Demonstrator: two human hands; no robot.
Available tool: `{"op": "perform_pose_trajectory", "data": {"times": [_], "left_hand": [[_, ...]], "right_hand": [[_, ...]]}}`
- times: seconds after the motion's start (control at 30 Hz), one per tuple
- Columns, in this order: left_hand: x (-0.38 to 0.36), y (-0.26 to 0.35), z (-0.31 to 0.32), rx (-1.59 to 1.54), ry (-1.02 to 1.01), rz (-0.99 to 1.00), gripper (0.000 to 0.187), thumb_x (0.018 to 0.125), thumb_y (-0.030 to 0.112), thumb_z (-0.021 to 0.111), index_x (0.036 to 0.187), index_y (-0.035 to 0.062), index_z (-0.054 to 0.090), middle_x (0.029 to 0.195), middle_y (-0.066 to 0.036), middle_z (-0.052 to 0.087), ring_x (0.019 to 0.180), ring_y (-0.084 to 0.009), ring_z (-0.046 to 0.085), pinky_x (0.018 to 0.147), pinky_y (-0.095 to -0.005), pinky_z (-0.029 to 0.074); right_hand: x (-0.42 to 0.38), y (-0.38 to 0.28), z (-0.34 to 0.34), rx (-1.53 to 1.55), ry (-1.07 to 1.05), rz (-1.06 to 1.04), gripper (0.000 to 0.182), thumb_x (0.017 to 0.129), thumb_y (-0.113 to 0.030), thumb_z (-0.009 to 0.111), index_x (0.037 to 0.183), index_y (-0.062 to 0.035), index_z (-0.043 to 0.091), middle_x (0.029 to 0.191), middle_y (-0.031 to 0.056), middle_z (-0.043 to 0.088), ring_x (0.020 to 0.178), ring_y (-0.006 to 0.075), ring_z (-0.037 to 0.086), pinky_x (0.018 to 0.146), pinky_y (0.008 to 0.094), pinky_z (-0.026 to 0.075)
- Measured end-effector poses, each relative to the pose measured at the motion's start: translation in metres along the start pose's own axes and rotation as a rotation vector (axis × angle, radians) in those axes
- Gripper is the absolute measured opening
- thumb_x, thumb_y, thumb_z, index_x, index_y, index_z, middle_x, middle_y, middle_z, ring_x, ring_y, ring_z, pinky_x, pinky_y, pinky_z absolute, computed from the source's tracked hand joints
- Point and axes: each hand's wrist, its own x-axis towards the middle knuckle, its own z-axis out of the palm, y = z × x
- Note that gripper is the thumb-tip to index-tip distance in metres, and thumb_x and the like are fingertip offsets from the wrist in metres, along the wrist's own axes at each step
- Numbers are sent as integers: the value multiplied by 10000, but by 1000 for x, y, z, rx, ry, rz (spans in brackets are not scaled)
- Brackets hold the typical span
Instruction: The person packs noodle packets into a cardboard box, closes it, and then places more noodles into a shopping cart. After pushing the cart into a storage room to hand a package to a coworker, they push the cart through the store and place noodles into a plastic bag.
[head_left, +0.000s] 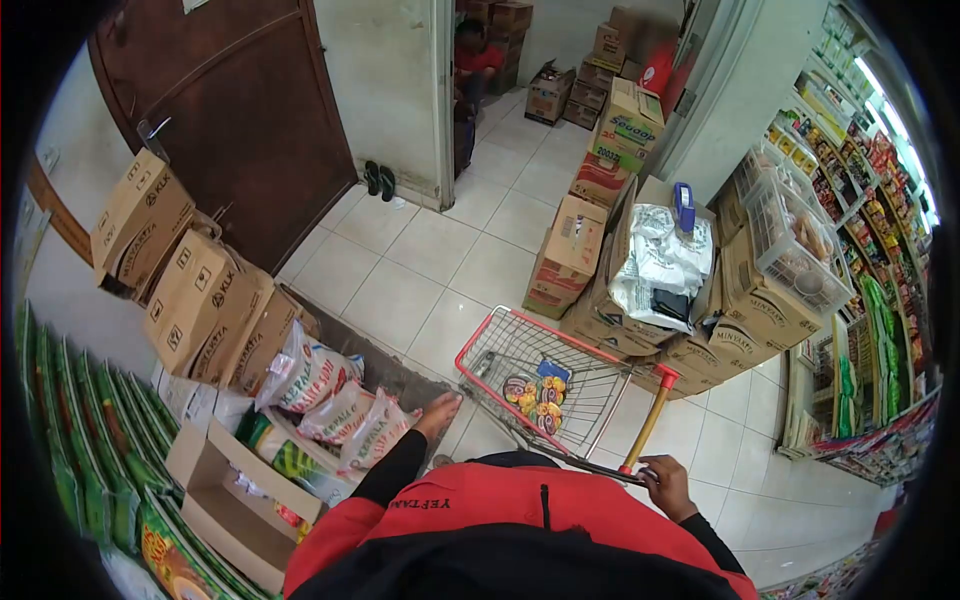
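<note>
A wire shopping cart [590, 400] with red trim stands on the tiles just ahead of me. Several round packs with yellow and red labels [540, 400] and a blue pack [553, 371] lie in its basket. My right hand [668, 487] is at the near end of the cart's yellow handle [648, 422], fingers curled on the dark bar there. My left hand [438, 414] reaches forward beside the cart's left side, fingers stretched out and holding nothing. White sacks with red and green print [330, 390] lie left of that hand.
Cardboard boxes [205, 300] are stacked at left by a brown door [225, 110]. An opened carton [245, 500] sits near green packs. Boxes with silver packs [665, 260] and a white crate [795, 240] stand at right, near stocked shelves. People are by the back doorway.
</note>
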Motion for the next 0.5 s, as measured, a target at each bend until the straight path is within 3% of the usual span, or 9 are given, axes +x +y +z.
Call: {"op": "perform_pose_trajectory", "data": {"times": [0.07,0.13,0.27,0.33,0.37,0.43,0.47,0.5], "left_hand": [[2,36,-22,66,-107,-67,755,797,468,600,1369,92,282,1356,-98,383,1227,-281,372,990,-438,269],[11,54,-36,117,-95,-80,696,815,463,575,1351,103,314,1342,-83,399,1211,-272,390,989,-436,277],[13,116,-15,110,-251,26,608,849,433,536,1333,122,340,1343,-76,400,1227,-255,372,1007,-457,256],[-6,172,15,37,-371,197,597,869,417,501,1348,111,315,1343,-95,385,1259,-250,326,1020,-436,253],[-18,204,29,41,-371,199,597,869,417,501,1348,111,315,1343,-95,385,1259,-250,326,1020,-436,253],[-17,270,54,52,-431,537,601,889,349,512,1371,101,253,1352,-118,370,1268,-226,314,987,-357,305],[-3,281,56,56,-422,550,601,889,349,512,1371,101,253,1352,-118,370,1268,-226,314,987,-357,305],[14,290,57,191,-253,689,606,882,293,536,1372,93,240,1336,-123,381,1254,-214,333,968,-336,326]], "right_hand": [[31,-22,21,83,-148,217,154,764,-177,652,753,-33,600,700,140,608,642,334,591,569,387,473],[74,-31,50,118,-53,187,163,801,-184,616,758,-28,597,635,166,579,582,362,571,530,410,460],[183,-71,97,213,-13,199,178,800,-194,599,822,-17,602,652,189,583,600,372,578,528,433,455],[242,-91,120,213,35,182,237,818,-230,576,826,7,566,640,215,575,614,408,572,533,463,446],[270,-101,127,238,-67,185,293,838,-272,551,880,17,533,695,255,569,686,421,575,580,475,447],[343,-103,142,423,-177,-28,354,852,-312,532,975,18,494,833,255,584,809,416,570,670,467,450],[360,-92,148,427,-173,-43,354,852,-312,532,975,18,494,833,255,584,809,416,570,670,467,450],[373,-79,155,452,-164,-113,372,850,-313,536,1019,13,478,909,239,579,876,404,555,723,449,446]]}}
